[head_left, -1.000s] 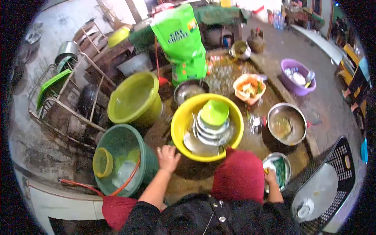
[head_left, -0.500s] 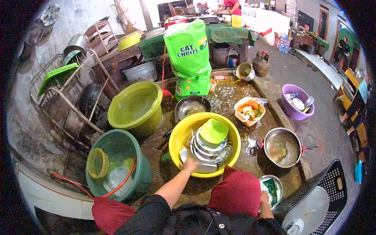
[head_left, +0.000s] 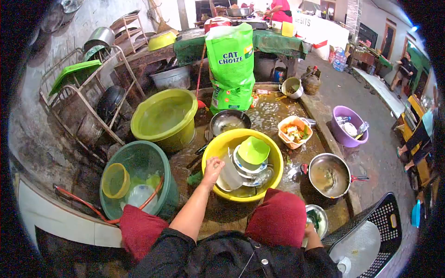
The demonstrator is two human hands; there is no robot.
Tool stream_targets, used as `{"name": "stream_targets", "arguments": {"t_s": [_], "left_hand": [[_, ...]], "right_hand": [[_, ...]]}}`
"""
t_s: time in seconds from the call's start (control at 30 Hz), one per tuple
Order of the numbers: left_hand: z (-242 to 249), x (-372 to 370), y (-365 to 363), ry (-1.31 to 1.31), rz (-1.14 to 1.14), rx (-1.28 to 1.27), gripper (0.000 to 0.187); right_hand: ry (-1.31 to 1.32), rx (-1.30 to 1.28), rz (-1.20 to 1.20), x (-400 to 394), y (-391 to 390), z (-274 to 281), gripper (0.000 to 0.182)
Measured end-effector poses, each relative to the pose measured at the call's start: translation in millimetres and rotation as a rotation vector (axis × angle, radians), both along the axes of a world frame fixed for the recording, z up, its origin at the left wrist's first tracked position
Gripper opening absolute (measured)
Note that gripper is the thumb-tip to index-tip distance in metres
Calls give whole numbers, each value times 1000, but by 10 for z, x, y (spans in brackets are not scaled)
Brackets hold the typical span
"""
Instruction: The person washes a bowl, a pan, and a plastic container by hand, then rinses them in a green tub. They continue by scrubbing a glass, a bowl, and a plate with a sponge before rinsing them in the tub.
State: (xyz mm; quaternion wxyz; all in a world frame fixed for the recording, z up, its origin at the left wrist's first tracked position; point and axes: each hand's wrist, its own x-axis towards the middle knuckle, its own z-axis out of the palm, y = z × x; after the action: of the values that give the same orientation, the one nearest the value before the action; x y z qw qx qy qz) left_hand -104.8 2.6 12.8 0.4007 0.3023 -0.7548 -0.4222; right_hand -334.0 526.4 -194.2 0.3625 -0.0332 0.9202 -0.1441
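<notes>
My left hand (head_left: 213, 170) is closed on the edge of a tall grey see-through container (head_left: 230, 172), tilted inside the yellow basin (head_left: 212, 192). Beside it in that basin are stacked white plates and bowls (head_left: 239, 164), topped by a lime-green bowl (head_left: 253, 150). A clear glass-like piece (head_left: 265, 176) lies at their right. My right hand (head_left: 311, 231) is low beside a metal bowl (head_left: 325, 222) with something green and white in it. A dark red cloth-covered knee (head_left: 277, 217) hides part of that hand, and its fingers do not show clearly.
Water-filled olive (head_left: 187, 121) and green (head_left: 162, 185) tubs stand left. A frying pan (head_left: 230, 121) and a green cat-food sack (head_left: 232, 65) are beyond the basin. Right are a food-scrap container (head_left: 294, 132), a pan (head_left: 330, 176), a purple basin (head_left: 340, 134) and a black crate (head_left: 391, 217).
My left hand has moved up and left, raising the grey container from lying flat to a tilt. My right hand has shifted slightly beside the metal bowl. The camera view has shifted a little.
</notes>
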Motion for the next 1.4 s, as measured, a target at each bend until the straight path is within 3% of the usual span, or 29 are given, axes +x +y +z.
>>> {"name": "stream_targets", "arguments": {"t_s": [0.03,0.07,0.1,0.17,0.2,0.23,0.27,0.3,0.37,0.4,0.43,0.5,0.57,0.6,0.63,0.7,0.77,0.83,0.9,0.97,1.0,1.03,1.07,1.27,1.37,1.4], "left_hand": [[152,35,7,15,-7,2,21],[400,84,50,190,-108,404,20],[555,122,56,361,-214,806,21],[455,81,-98,439,-261,890,25],[348,33,-184,558,-297,951,26],[282,20,-232,672,-331,1015,27],[551,24,-77,739,-308,1037,34],[505,-43,-96,796,-359,1118,36],[310,-191,-119,945,-488,1177,36],[399,-196,-11,922,-526,1179,53],[348,-260,14,919,-538,1203,57],[360,-343,102,896,-435,1331,65],[777,-91,360,723,-476,1310,67],[690,-122,347,736,-472,1318,67],[588,-161,328,799,-612,1291,66],[442,-218,313,887,-791,1255,65],[404,-234,324,885,-733,1268,64],[370,-265,325,857,-664,1287,62],[278,-204,298,849,-607,1293,60],[135,-126,177,852,-565,1296,59],[40,-87,123,846,-535,1306,58],[-17,-25,103,831,-512,1316,57],[-66,10,86,815,-489,1321,56],[-174,-118,190,730,-429,1256,52],[-205,-188,78,809,-417,1370,53],[-206,-199,22,850,-412,1427,54]], "right_hand": [[-324,-172,-52,-247,86,-111,36],[-304,-151,19,-346,7,75,39],[-133,-87,117,-483,-183,263,41],[218,-69,267,-819,-707,651,46],[200,-440,373,-1165,-868,551,45],[420,-383,371,-645,-1415,1862,46],[421,-388,413,-506,-1817,2480,48],[429,-355,533,-150,-2167,3342,49],[292,-593,669,69,-2739,3758,44],[201,-706,733,178,-3024,3964,44],[164,-541,769,559,-3245,4305,50],[384,-819,1149,811,-3508,4058,60],[531,-705,1339,1031,-3711,3743,66],[626,-683,1417,1151,-3730,3707,65],[723,-663,1493,1233,-3765,3692,65],[779,-714,1476,1231,-3908,3584,63],[836,-765,1440,1217,-4087,3487,61],[870,-709,1147,1267,-4347,3436,56],[1159,-607,995,1349,-4561,2947,51],[1255,-307,1208,1771,-4531,2739,45],[1441,-553,1324,1873,-4468,2656,48],[1235,-816,1339,2152,-4300,3015,49],[991,-796,1278,2207,-4299,2956,46],[900,-884,850,1630,-4757,2825,34],[903,-754,786,1586,-4610,2893,33],[670,-808,705,1649,-4534,2887,36]]}}
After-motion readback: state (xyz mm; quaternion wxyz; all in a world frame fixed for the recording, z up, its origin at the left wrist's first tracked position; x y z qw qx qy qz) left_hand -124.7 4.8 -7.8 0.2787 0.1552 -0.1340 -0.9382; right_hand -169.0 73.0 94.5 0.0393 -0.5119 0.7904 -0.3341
